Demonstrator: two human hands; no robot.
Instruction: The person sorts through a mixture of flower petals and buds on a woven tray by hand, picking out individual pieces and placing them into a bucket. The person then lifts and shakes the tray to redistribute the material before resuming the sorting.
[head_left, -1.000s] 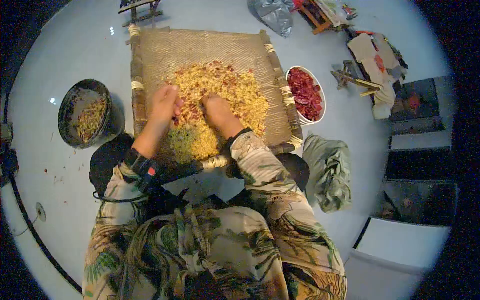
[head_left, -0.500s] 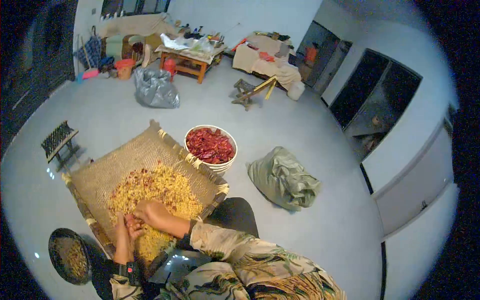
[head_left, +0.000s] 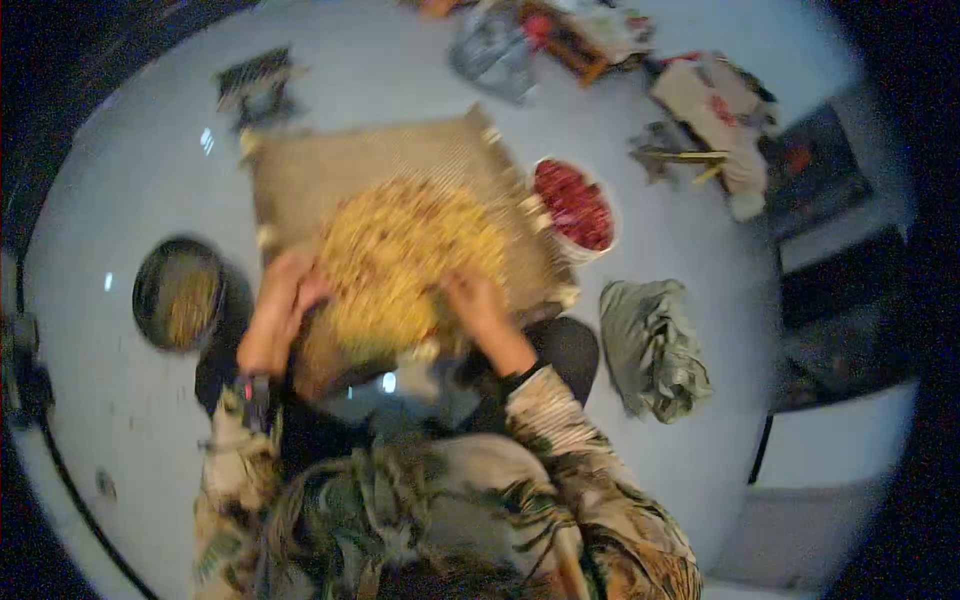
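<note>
A square woven tray (head_left: pixel 330 165) with a wooden frame lies before me, bearing a heap of yellow kernels (head_left: pixel 400 250) mixed with reddish bits. My left hand (head_left: pixel 292 290) is at the heap's left edge, its fingers bent and blurred; what it holds, if anything, cannot be made out. On the heap's right side my right hand (head_left: pixel 475 300) reaches down with its fingertips at the kernels, also smeared by motion. A white bucket (head_left: pixel 600 247) of dried red peppers (head_left: pixel 572 205) stands beside the tray's right edge.
A dark round pan (head_left: pixel 180 293) with some contents is at the left. A greenish sack (head_left: pixel 655 350) lies on the right. Farther off are a small stool (head_left: pixel 255 85), a grey plastic bag (head_left: pixel 495 55), a wooden table (head_left: pixel 570 50) and a cloth-covered piece of furniture (head_left: pixel 710 110).
The view has turned and tilted downward. My hands, together at the heap's near left before, are now apart, the right one farther right over the kernels.
</note>
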